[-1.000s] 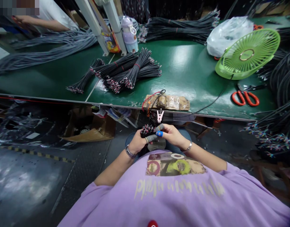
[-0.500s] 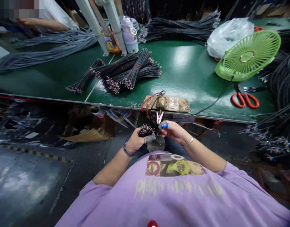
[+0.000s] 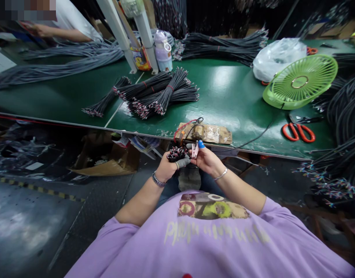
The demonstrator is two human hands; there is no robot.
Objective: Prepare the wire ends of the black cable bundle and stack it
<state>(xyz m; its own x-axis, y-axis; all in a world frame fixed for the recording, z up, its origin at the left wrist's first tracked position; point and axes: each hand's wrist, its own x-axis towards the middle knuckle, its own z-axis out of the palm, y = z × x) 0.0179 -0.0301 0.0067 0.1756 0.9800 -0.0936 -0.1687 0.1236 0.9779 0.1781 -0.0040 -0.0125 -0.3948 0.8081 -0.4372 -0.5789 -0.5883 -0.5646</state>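
Below the table edge, my left hand [image 3: 167,166] is closed around a bundle of thin black cables [image 3: 177,153], their red and white ends pointing up. A grey cover is on its thumb. Close beside it, my right hand [image 3: 208,159] pinches a pale pink clip [image 3: 195,150] between thumb and fingers. A blue cover sits on the right thumb tip. Just beyond the hands, a worn wooden block [image 3: 213,133] wrapped in tape lies at the table edge with red and black wires. What the clip's jaws hold is hidden.
Tied black cable bundles [image 3: 154,94] lie on the green table [image 3: 226,100]. To the right are a green fan [image 3: 300,82], orange-handled scissors [image 3: 299,132] and a plastic bag [image 3: 277,58]. A bottle [image 3: 163,52] stands behind. A co-worker's arm [image 3: 67,33] shows far left.
My right hand has closed on the pink clip, whose handles stood apart before and now look pressed together. My left hand keeps the cable bundle. The view has tilted slightly upward.
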